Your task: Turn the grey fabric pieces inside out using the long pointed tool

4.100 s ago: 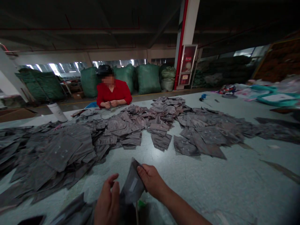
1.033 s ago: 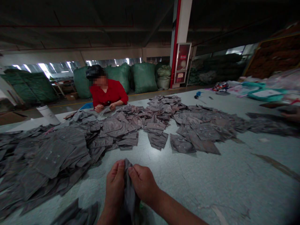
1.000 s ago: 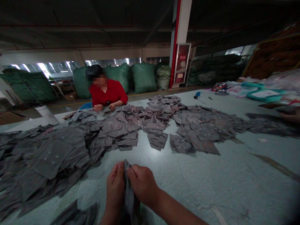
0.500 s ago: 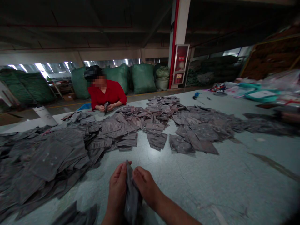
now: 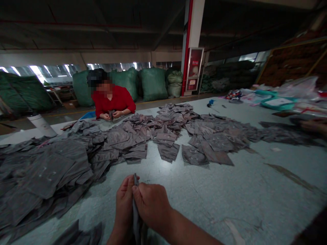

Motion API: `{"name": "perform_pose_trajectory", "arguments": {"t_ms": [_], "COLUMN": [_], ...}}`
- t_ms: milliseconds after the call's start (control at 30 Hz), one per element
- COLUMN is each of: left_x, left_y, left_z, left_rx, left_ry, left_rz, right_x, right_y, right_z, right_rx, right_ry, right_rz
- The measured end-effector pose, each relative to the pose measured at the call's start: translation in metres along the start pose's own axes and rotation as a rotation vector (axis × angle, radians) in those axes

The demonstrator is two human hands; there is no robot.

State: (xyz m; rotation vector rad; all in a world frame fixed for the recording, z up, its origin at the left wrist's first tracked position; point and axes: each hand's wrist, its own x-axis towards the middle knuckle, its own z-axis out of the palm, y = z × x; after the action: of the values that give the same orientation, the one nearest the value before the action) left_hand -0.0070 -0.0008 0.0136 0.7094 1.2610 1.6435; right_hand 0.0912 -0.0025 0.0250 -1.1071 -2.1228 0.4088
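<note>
Between my hands, low in the head view, a grey fabric piece (image 5: 136,217) stands edge-on above the table. My left hand (image 5: 124,200) grips it from the left, fingers closed near its top edge. From the other side my right hand (image 5: 152,202) pinches it, thumb pressed on the cloth close to the left fingertips. Much of the piece is hidden by my hands. A large heap of similar grey fabric pieces (image 5: 51,170) lies to the left, and a further spread of pieces (image 5: 214,136) runs across the table ahead. Another few grey pieces (image 5: 79,234) lie near the bottom edge.
Across the pale table (image 5: 194,194) a person in a red top (image 5: 116,100) handles a small dark piece. A white bottle (image 5: 42,125) stands left. Blue-handled tool (image 5: 211,102), plastic bags (image 5: 298,89) and a teal basket (image 5: 277,104) lie at right, near another person's hand (image 5: 315,125).
My right hand has moved left and closed in against the left hand. The fabric piece has turned so that it shows more edge-on. The view has shifted slightly.
</note>
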Motion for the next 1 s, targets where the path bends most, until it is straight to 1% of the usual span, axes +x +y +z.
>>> {"name": "perform_pose_trajectory", "arguments": {"t_ms": [67, 100, 200, 267, 300, 367, 400, 467, 567, 633, 667, 733, 800, 867, 900, 933, 1000], "left_x": [-0.005, -0.008, -0.014, -0.015, -0.015, -0.013, -0.013, -0.012, -0.013, -0.014, -0.014, -0.012, -0.009, -0.004, -0.002, 0.0, 0.002], "left_y": [0.003, 0.004, 0.008, 0.011, 0.013, 0.014, 0.013, 0.008, -0.002, -0.003, 0.0, 0.009, 0.021, 0.028, 0.028, 0.027, 0.022], "left_z": [0.0, 0.0, 0.002, 0.001, 0.0, -0.003, -0.004, -0.005, -0.001, 0.001, 0.001, 0.0, -0.003, -0.003, -0.003, -0.001, 0.001], "left_rx": [0.062, 0.103, 0.231, 0.315, 0.361, 0.44, 0.45, 0.395, 0.269, 0.265, 0.291, 0.377, 0.48, 0.528, 0.512, 0.467, 0.33], "left_ry": [0.009, 0.015, 0.054, 0.034, 0.018, 0.002, 0.013, 0.046, 0.067, 0.065, 0.048, -0.027, -0.123, -0.185, -0.184, -0.161, -0.056], "left_rz": [0.056, 0.075, 0.115, 0.12, 0.125, 0.148, 0.162, 0.161, 0.102, 0.095, 0.105, 0.131, 0.153, 0.157, 0.156, 0.151, 0.135], "right_x": [0.002, 0.001, -0.007, -0.011, -0.011, -0.009, -0.007, -0.004, -0.007, -0.012, -0.014, -0.017, -0.017, -0.011, -0.006, 0.0, 0.016], "right_y": [0.004, 0.007, 0.014, 0.017, 0.018, 0.019, 0.019, 0.019, 0.019, 0.018, 0.018, 0.017, 0.019, 0.022, 0.024, 0.026, 0.027], "right_z": [0.0, 0.002, 0.016, 0.028, 0.034, 0.04, 0.041, 0.039, 0.033, 0.034, 0.036, 0.041, 0.041, 0.033, 0.027, 0.02, 0.006], "right_rx": [0.05, 0.125, 0.489, 0.762, 0.88, 1.033, 1.058, 1.011, 0.919, 0.948, 0.988, 1.058, 1.038, 0.906, 0.819, 0.731, 0.567], "right_ry": [-0.011, -0.01, 0.017, 0.014, -0.005, -0.061, -0.082, -0.088, -0.053, -0.016, 0.001, 0.007, -0.023, -0.028, -0.015, 0.0, 0.002], "right_rz": [-0.015, 0.004, 0.154, 0.251, 0.278, 0.3, 0.303, 0.286, 0.262, 0.279, 0.295, 0.315, 0.302, 0.259, 0.233, 0.201, 0.136]}}
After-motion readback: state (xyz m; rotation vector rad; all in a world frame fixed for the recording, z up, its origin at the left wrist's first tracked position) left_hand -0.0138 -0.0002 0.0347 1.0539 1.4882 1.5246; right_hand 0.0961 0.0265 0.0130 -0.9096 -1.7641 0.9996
